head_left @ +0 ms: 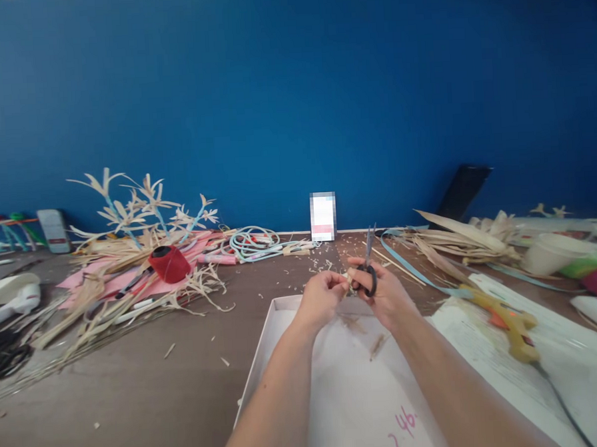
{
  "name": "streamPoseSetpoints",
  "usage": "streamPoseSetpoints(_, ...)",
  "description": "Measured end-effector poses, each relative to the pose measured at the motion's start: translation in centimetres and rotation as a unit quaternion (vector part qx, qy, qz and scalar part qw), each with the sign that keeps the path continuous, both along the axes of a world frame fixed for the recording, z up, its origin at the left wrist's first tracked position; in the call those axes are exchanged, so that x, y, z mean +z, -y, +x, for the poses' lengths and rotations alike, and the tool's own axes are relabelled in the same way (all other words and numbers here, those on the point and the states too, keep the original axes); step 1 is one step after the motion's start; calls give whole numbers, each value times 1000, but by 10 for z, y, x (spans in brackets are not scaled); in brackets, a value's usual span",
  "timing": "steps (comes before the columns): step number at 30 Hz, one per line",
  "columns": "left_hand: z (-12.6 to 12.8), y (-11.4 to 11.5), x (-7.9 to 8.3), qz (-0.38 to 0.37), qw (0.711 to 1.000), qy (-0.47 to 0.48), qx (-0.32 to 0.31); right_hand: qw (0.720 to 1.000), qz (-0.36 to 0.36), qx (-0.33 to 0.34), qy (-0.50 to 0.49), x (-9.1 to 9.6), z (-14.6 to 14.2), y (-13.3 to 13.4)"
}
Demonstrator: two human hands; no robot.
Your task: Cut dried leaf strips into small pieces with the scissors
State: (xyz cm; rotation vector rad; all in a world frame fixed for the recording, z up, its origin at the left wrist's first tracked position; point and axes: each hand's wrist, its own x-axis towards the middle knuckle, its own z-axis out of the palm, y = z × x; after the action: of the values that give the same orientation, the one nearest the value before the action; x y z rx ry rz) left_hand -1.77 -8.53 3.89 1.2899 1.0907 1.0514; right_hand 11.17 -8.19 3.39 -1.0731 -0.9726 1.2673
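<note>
My left hand (326, 297) is closed in a pinch on a small pale dried-husk piece (349, 282), mostly covered by the fingertips. Close beside it, my right hand (390, 297) has its fingers through the dark handles of a pair of scissors (369, 268). The scissor blades point up and away from me, and the right fingertips also seem to touch the pale piece. Both hands are above a shallow white box (347, 394) with pink writing inside. A few dry brownish scraps (378, 346) lie in the box.
On the left are husk flowers (150, 198) with pale blue stems, a red roll (169, 263) and loose strips. A yellow glue gun (511, 319) rests on white sheets at right, beside dried husks (469, 238). A blurred phone-like screen (323, 217) stands against the blue wall.
</note>
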Motion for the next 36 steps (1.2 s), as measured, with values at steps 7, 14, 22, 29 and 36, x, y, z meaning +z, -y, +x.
streamPoseSetpoints(7,-1,-6,-9,-17,999,20,37,998,28,-46,43,-4,5,-5)
streamPoseSetpoints(14,-1,-7,-10,-32,997,47,57,992,48,-39,114,-1,3,-1)
streamPoseSetpoints(22,0,-7,-11,-21,997,51,53,986,68,-26,153,-1,2,-1)
streamPoseSetpoints(29,-1,-12,-20,30,996,8,87,975,74,-25,209,3,-2,2)
streamPoseSetpoints(36,-2,-15,-27,63,993,-38,91,978,61,-32,197,4,-3,4)
